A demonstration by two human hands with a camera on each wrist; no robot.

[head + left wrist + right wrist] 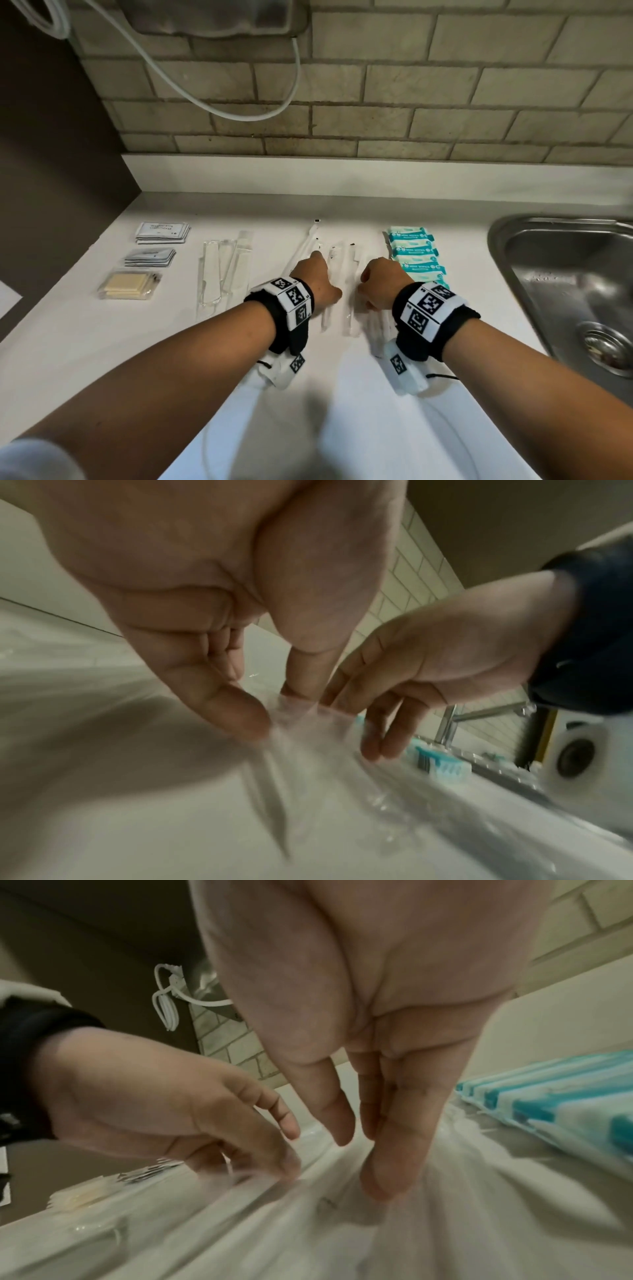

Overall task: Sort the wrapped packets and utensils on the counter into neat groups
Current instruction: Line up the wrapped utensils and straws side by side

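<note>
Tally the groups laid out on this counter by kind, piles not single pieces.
Flat packet stacks: 3, white stack, grey stack, cream stack
Wrapped utensil groups: 2, left group, middle group
Teal wipe row: 1
Total: 6

Cannot see the sink (561, 260) whole: cut off at right edge. Cannot read print on sachets (162, 232) far left of the sink. Cannot tell through blur whether left hand (317, 281) pinches wrapped utensils (352, 260) left of the sink.
</note>
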